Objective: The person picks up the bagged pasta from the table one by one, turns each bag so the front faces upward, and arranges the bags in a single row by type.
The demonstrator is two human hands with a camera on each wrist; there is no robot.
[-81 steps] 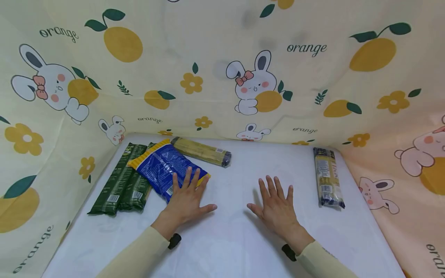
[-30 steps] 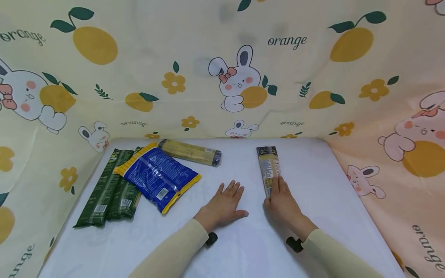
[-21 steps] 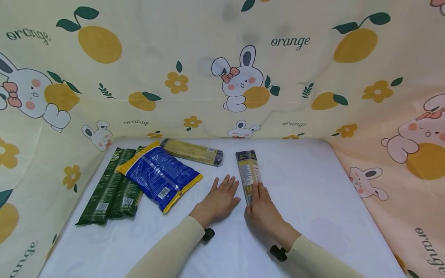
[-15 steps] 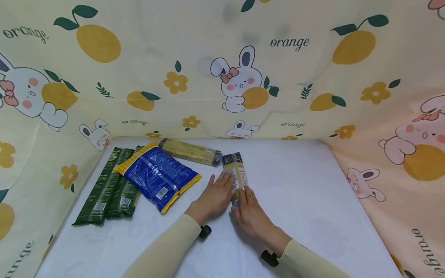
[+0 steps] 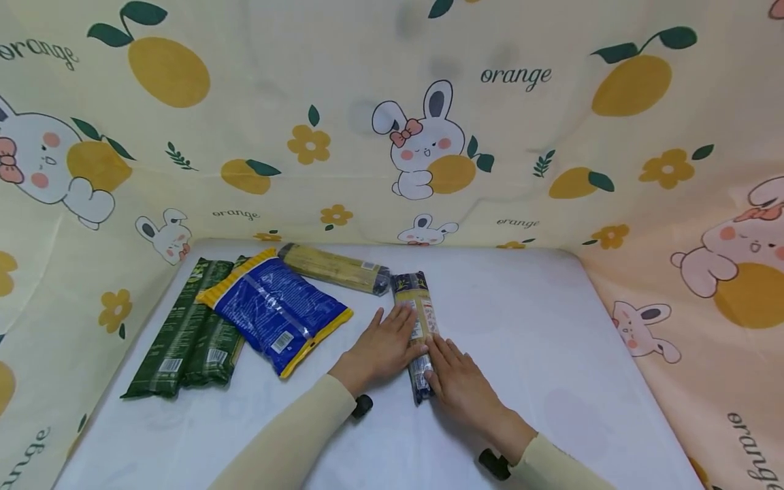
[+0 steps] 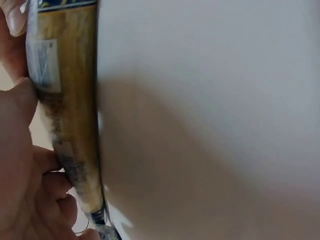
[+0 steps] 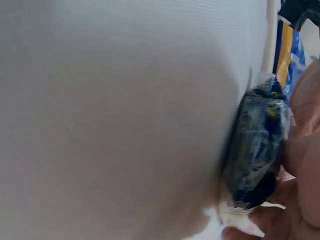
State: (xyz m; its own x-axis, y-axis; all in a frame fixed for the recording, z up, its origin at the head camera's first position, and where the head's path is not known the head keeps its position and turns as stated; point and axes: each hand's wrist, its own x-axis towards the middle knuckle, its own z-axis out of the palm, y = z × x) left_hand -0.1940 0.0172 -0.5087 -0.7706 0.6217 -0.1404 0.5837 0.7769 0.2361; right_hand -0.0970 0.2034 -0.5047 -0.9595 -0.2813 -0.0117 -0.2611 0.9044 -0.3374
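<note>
A long tan noodle pack [image 5: 418,320] with dark blue ends lies lengthwise on the white table, between both hands. My left hand [image 5: 382,344] rests its fingers on the pack's left side and top, thumb lying across it. Against the right edge, the fairly straight fingers of my right hand [image 5: 465,384] touch the pack. In the left wrist view, thumb and fingers meet the side of the noodle pack [image 6: 75,100]. The right wrist view shows the dark end of the noodle pack [image 7: 255,145], with the right hand [image 7: 302,165] beside it.
Two dark green packs [image 5: 174,333] lie at the left, partly under a blue bag [image 5: 278,306] with yellow ends. Another tan pack [image 5: 333,265] lies behind, its right end close to the held pack's far end. A printed cloth [image 5: 343,184] rises around the table.
My right hand has brought the noodle pack from the far right to the table's middle. My left hand has left the blue bag and now touches the pack. The right hand's grip has loosened.
</note>
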